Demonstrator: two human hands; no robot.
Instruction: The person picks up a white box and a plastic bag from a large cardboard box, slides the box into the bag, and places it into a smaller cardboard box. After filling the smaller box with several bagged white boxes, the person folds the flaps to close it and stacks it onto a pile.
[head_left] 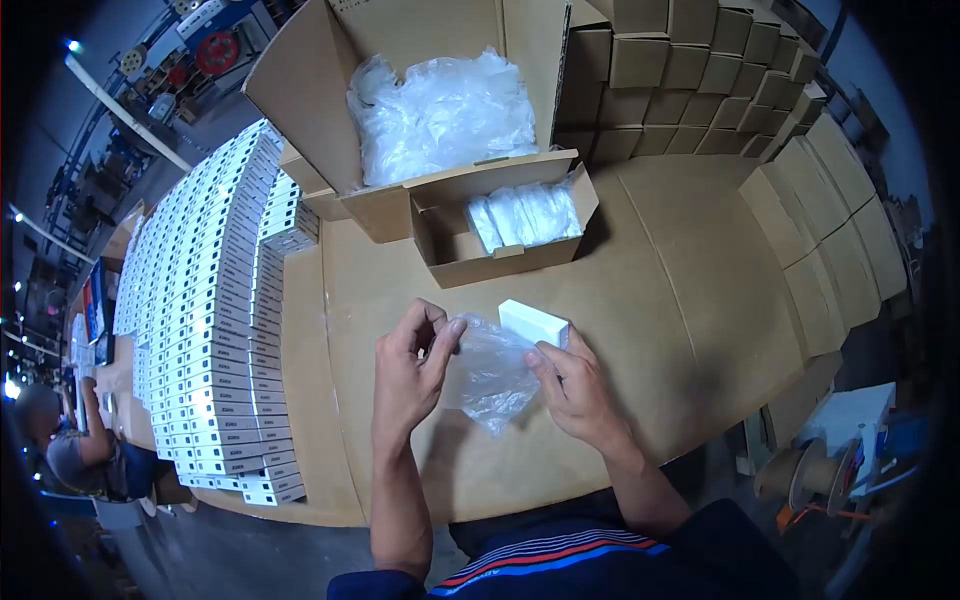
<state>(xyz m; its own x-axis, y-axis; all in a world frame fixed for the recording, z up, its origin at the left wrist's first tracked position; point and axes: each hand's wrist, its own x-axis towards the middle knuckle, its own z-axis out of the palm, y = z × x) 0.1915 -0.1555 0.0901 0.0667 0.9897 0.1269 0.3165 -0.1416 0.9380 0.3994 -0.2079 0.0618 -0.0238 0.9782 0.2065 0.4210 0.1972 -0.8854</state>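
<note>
A clear plastic bag (490, 385) hangs between my two hands over the table. My left hand (415, 365) pinches the bag's upper left edge between thumb and fingers. In my right hand (575, 390) is a small white box (533, 322), gripped at its right end, with the bag's right side against the thumb. The white box sits beside the bag's upper right edge and looks to be outside it. Just beyond my hands stands an open cardboard box (480, 270) holding several bagged white boxes (525, 215) in its right part.
Behind it, a large open carton (300, 110) holds a heap of clear bags (445, 115). Stacked white boxes (220, 310) cover the table's left side. Brown cartons (690, 70) are piled at the back right, others (820, 230) along the right edge. Another person (85, 450) is at far left.
</note>
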